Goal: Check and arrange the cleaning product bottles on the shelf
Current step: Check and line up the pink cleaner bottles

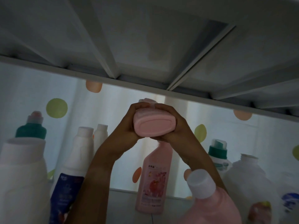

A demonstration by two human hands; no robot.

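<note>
- Overhead, the grey underside of the upper shelf (145,46) fills the top of the view, its ribs just above the raised bottle; behind hangs a pale dotted curtain (202,113). Lifting any higher would likely knock the cap end against that shelf edge.
- Standing bottles crowd the lower shelf: a big white one with a teal collar (24,167) on the far left, a white bottle with a dark blue label (71,167), a tall pink labelled bottle (153,180) at centre, and a pink bottle with a white cap (207,199) near the right forearm. Both forearms pass between them, so a careless lowering could tip a neighbour, the white-capped one especially.
- Held high at centre, the pink bottle (154,123) is tilted with its oval base toward the camera and its cap pointing away.
- Left hand (129,125) and right hand (176,126) each curl round a side of it, fingers wrapped over the top. Smooth plastic and a tilted hold could let it slip; whether the cap is tight cannot be told, so a leak is possible.
</note>
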